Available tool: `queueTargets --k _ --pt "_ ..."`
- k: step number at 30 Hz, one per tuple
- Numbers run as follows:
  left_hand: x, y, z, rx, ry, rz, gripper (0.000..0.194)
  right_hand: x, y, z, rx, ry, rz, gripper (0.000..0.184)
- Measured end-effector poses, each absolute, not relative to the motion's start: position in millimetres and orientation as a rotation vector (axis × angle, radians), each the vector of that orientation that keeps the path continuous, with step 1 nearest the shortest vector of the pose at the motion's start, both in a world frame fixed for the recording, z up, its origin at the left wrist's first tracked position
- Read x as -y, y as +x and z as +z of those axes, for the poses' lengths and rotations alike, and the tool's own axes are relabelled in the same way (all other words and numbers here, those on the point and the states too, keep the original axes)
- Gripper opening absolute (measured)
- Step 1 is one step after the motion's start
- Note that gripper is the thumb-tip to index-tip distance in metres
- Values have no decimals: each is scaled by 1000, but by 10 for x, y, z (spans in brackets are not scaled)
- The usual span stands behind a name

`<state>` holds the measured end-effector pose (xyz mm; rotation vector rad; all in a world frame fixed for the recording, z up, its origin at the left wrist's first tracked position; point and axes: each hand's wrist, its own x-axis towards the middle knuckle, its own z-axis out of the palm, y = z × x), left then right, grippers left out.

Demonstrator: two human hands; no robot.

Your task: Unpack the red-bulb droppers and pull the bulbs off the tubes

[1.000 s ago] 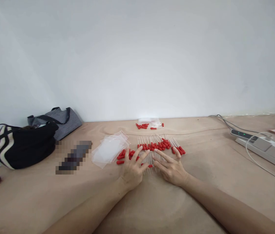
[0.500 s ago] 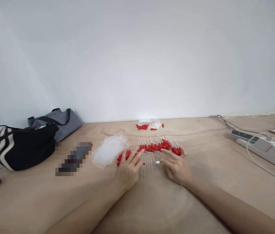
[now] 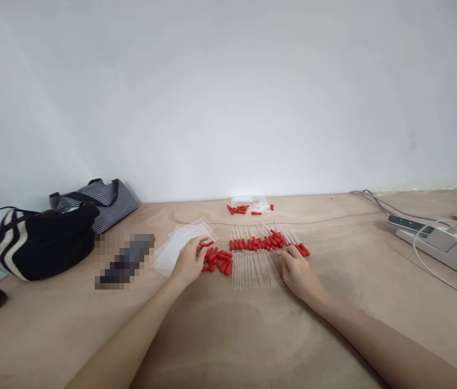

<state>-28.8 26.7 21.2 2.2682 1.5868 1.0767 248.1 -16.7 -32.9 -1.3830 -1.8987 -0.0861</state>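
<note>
My left hand (image 3: pixel 191 261) is closed in a pinch on a red rubber bulb (image 3: pixel 207 244), held above the left end of a loose pile of red rubber bulbs (image 3: pixel 223 263). My right hand (image 3: pixel 295 268) is closed with thumb and fingertips together, at the right end of a front row of thin clear tubes (image 3: pixel 251 270); what is between its fingertips is too small to make out. Behind that row lie several similar tubes capped with red bulbs (image 3: pixel 255 243), side by side. Two capped ones (image 3: pixel 303 249) lie just beyond my right fingers.
Clear zip bags (image 3: pixel 179 246) are stacked left of the pile. More red bulbs (image 3: pixel 237 209) and a clear bag (image 3: pixel 252 202) lie near the wall. A blurred dark flat object (image 3: pixel 126 262) and bags (image 3: pixel 55 243) are at left; a power strip (image 3: pixel 439 240) with cables is at right.
My left hand has moved left and up off the bulb pile, now pinching one bulb. My right hand has drawn its fingers together near the tubes, uncovering the capped ones at the right.
</note>
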Motion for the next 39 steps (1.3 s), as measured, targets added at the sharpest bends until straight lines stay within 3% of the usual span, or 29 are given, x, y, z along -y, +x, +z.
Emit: queueTargets --k 8,15,21,25,30,39 --pt "-556 -152 394 -1690 2495 560 17 195 2383 -313 1925 -1268 56 23" --pt "-746 -117 381 -1775 2530 366 13 236 2342 -274 1913 -1268 96 22" --pt "-763 55 408 -1906 2535 350 21 249 2382 -235 1967 -1309 80 18" --pt "-825 258 393 -2004 2464 301 29 323 2484 -150 2065 -1371 107 43" --pt "-920 427 336 -2110 2329 207 23 389 2548 -101 2240 -1358 164 80" --pt "-1024 479 279 -2185 2196 232 32 178 2402 -216 2143 -1310 241 76"
